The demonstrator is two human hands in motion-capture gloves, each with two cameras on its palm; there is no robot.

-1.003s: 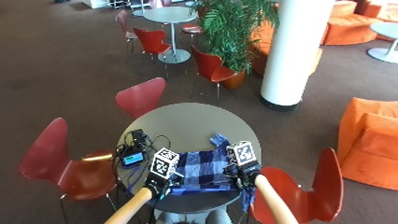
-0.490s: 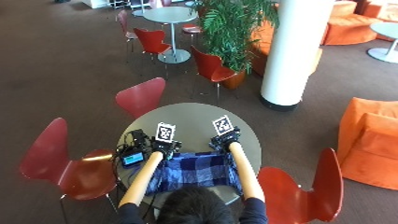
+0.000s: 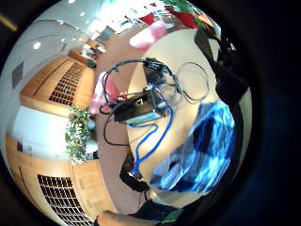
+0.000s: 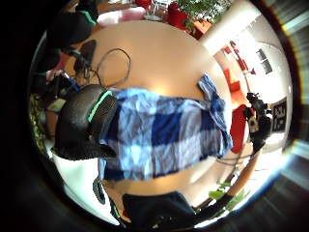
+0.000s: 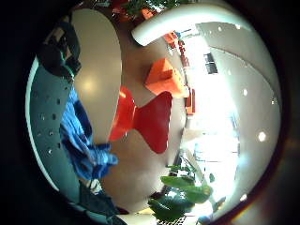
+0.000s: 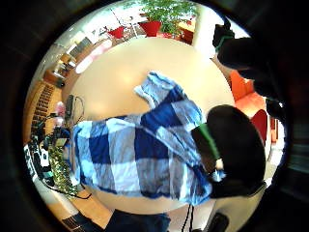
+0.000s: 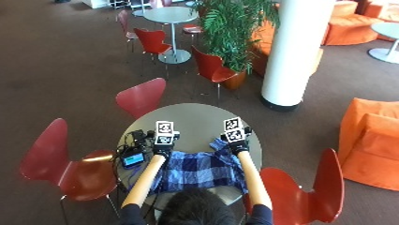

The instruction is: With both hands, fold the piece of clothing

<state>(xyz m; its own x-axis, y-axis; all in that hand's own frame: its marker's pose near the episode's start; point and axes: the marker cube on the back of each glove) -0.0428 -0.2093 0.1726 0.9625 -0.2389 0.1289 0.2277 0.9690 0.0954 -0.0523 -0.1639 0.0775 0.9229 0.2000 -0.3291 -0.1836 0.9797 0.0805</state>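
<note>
Round grey bench (image 7: 193,119) in a cafe area. Blue plaid garment (image 7: 198,169) lies flat at the near edge, long axis side to side. Left hand (image 7: 163,146) and right hand (image 7: 235,143) pinch its 2 far corners with curled fingers; both equally near.

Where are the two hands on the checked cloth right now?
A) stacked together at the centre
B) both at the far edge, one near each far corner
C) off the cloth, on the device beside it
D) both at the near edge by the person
B: in the outside view the left hand and right hand sit at the far edge of the blue checked cloth, apart, one toward each corner.
</note>
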